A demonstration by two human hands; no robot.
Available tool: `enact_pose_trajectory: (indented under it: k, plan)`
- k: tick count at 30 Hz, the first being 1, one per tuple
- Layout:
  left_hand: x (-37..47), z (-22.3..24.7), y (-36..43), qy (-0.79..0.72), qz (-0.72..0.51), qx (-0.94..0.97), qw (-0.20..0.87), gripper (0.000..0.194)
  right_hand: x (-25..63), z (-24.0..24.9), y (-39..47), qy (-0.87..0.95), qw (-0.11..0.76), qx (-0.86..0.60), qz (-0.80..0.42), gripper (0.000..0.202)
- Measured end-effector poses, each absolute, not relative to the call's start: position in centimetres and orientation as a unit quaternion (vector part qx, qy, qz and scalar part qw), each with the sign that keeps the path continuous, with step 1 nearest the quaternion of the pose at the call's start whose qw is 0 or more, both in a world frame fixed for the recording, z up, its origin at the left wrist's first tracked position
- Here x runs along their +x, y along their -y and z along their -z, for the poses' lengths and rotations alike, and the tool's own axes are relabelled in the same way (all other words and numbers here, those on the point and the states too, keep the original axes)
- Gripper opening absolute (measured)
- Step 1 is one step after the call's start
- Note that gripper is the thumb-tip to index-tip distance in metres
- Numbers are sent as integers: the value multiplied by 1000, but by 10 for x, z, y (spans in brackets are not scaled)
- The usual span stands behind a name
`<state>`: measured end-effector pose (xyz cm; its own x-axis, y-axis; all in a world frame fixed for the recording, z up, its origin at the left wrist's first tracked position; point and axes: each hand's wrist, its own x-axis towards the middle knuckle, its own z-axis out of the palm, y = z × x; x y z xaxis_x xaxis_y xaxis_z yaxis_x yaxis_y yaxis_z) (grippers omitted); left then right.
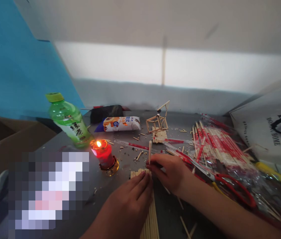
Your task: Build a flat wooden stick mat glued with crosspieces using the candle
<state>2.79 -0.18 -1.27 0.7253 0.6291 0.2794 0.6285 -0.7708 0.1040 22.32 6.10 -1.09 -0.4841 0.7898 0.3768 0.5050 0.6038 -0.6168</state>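
My left hand (127,202) lies over a flat row of wooden chopsticks (150,220) side by side on the table, its fingers closed together near their far ends. Just beyond and to the right, my right hand (169,171) pinches a short wooden stick (150,152) that stands upright at the end of the row. Whether the stick touches the row is hidden by the fingers. A lit red candle (104,154) in a gold holder burns to the left of both hands. Behind them a small open frame of sticks (158,123) stands on a raft of short sticks (159,135).
Red-handled scissors (237,189) and many wrapped chopsticks (220,142) cover the right side. A green tea bottle (68,119), a snack packet (121,123) and a dark pouch (105,113) stand or lie toward the back left. Stick scraps dot the grey table (115,196). A printed bag (267,116) leans at right.
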Motion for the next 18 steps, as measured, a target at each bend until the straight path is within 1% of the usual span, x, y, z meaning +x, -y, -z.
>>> enact_pose_trajectory:
  k: [3,7,15,18]
  plan:
    - [29,16,1,-341,-137,930,-10,52,224,11,-61,829,326,-400,-216,10]
    - [28,21,0,-338,-142,930,-35,54,226,13,-62,830,329,-398,-213,14]
    - [29,20,2,-338,-133,931,-47,49,226,15,-63,830,342,-391,-205,14]
    - [30,21,1,-336,-130,932,-46,47,225,15,-63,830,345,-387,-204,12]
